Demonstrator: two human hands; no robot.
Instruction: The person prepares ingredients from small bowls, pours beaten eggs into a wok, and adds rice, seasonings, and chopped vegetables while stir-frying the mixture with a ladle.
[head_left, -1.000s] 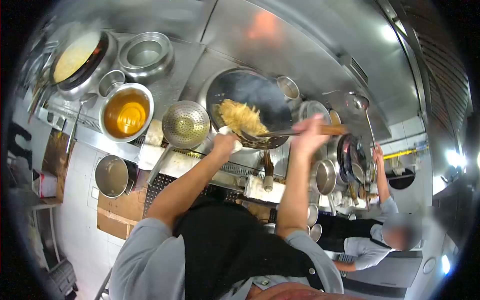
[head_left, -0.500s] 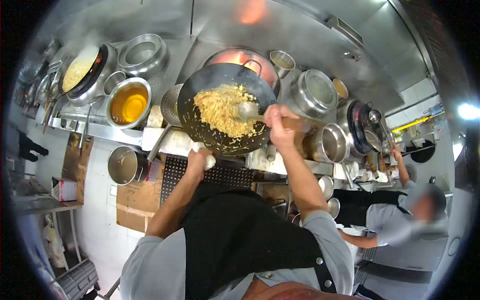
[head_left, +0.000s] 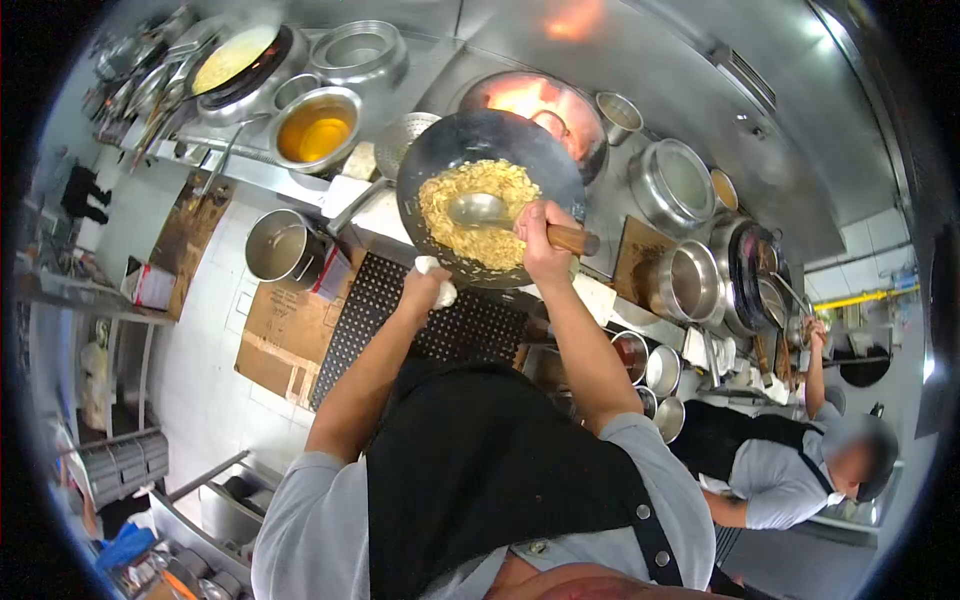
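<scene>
A dark wok point(head_left: 450, 137) is tilted toward me in front of a lit burner point(head_left: 530, 97). Yellowish chopped food point(head_left: 500, 179) covers its lower part. My left hand point(head_left: 424, 289) is closed on a white cloth point(head_left: 441, 287) at the wok's near-left rim. My right hand point(head_left: 543, 240) grips the wooden handle of a ladle point(head_left: 477, 209), whose bowl rests on the food. A perforated strainer point(head_left: 400, 137) lies just left of the wok, partly hidden behind it.
At the left stand a bowl of amber liquid point(head_left: 318, 130), a steaming wok point(head_left: 232, 62) and a deep pot point(head_left: 283, 246) lower down. Metal pots point(head_left: 690, 281) line the right side. A co-worker point(head_left: 780, 465) stands at the far right, one hand on a long-handled tool.
The wok has come off the burner toward me, uncovering the flames. The food is spread in smaller pieces, and the ladle now sits in it. My view has shifted.
</scene>
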